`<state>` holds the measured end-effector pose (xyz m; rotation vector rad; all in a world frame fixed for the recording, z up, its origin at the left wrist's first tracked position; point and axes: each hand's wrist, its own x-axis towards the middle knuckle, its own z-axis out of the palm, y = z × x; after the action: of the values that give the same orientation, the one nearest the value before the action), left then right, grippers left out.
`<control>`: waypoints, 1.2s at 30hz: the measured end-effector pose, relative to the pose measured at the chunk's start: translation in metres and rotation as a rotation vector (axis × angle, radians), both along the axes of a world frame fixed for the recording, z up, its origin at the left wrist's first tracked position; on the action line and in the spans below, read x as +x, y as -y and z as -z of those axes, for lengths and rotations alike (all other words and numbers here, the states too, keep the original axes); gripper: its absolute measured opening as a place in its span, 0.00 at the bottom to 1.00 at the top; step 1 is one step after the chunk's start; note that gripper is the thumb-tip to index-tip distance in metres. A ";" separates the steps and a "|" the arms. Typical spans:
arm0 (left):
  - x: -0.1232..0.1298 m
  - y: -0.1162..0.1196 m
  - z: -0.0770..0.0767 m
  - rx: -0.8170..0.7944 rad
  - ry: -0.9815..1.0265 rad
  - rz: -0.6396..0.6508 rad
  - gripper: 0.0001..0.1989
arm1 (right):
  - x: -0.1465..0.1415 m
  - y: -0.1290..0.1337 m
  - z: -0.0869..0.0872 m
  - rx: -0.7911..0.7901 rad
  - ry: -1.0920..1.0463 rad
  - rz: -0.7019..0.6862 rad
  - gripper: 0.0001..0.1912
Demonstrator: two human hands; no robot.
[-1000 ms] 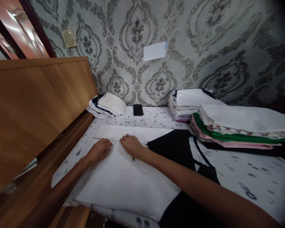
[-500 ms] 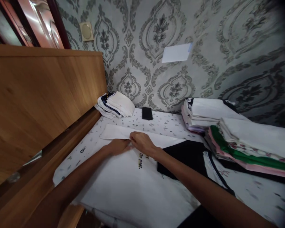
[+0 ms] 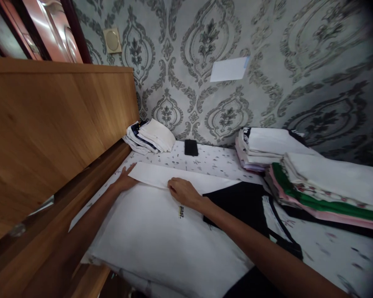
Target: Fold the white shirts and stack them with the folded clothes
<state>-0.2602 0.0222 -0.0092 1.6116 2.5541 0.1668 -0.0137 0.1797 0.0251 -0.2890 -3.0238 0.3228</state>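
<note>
A white T-shirt with black sleeves lies spread out, its far side folded over in a long strip. Dark print reading "past." shows partly beside my right wrist. My right hand is closed, pinching the edge of the folded strip near its middle. At the strip's left end, my left hand rests with its fingers stretched and apart, touching the shirt's corner. The black sleeve extends to the right, partly behind my right forearm.
Folded clothes stand in a stack by the wall, with more stacks at right. A black phone-like object lies on the patterned sheet. A wooden headboard panel borders the left side.
My left hand has moved left from beside my right hand to the shirt's corner, and its fingers have opened. The folded strip lies flatter and covers more of the print.
</note>
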 end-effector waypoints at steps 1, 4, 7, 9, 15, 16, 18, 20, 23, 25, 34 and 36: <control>-0.007 0.004 0.000 0.004 -0.007 -0.024 0.32 | 0.002 0.001 0.003 -0.003 -0.007 -0.010 0.10; -0.029 0.014 -0.007 0.052 -0.046 -0.117 0.28 | 0.011 0.001 0.010 -0.056 -0.057 -0.047 0.09; -0.039 0.010 -0.017 0.121 -0.093 -0.216 0.25 | 0.019 -0.003 0.011 -0.181 -0.150 -0.049 0.10; -0.029 -0.003 -0.019 0.172 -0.109 -0.206 0.25 | 0.022 -0.010 0.011 -0.230 -0.208 0.006 0.13; 0.035 -0.061 0.001 0.163 -0.015 0.141 0.29 | 0.033 -0.040 0.017 -0.117 -0.077 0.164 0.18; 0.038 -0.066 0.004 0.125 -0.012 0.145 0.30 | 0.040 -0.044 0.018 -0.105 -0.038 0.170 0.19; 0.035 -0.069 0.007 0.052 -0.028 0.117 0.31 | 0.060 -0.051 0.020 -0.101 -0.004 0.195 0.23; 0.025 -0.067 0.007 0.010 -0.068 0.087 0.31 | 0.088 -0.055 0.019 -0.084 -0.038 0.221 0.24; 0.010 -0.061 0.010 0.034 -0.116 0.098 0.31 | 0.137 -0.057 0.015 -0.002 -0.137 0.298 0.22; 0.007 -0.059 0.012 0.076 -0.142 0.112 0.30 | 0.168 -0.061 0.013 0.037 -0.177 0.460 0.18; 0.090 -0.079 -0.006 0.320 -0.084 0.384 0.20 | 0.222 -0.085 0.023 -0.105 -0.010 0.936 0.11; 0.128 -0.087 -0.009 0.340 -0.008 0.579 0.19 | 0.219 -0.086 0.021 -0.132 0.016 0.921 0.07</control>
<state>-0.1323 0.1089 -0.0004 2.3941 2.0248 0.5538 0.2058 0.2653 0.0045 -1.5843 -2.5113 0.4128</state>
